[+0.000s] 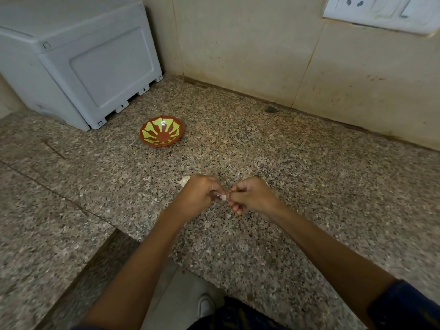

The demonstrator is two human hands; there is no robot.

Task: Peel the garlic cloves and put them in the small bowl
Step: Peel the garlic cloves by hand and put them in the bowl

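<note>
Overhead: left hand [198,195] and right hand [250,195] pinch one garlic clove [223,197] between fingertips; light, firm, papery-skinned, probably best gripped at its ends. Small bowl [162,131] stands apart.

Over the speckled granite desk [297,177], the left hand [198,195] and right hand [252,196] met fingertip to fingertip, pinching one small pale garlic clove [223,197] between them. At ten o'clock from the left hand, partly hidden behind its knuckles, another whitish bit of garlic [184,181] lay on the desk. The small bowl [162,131], brown with a yellow-green petal pattern, sat well apart at eleven o'clock, seemingly empty. A grey plastic appliance [78,60] stood further off, beyond the bowl at ten o'clock.
</note>
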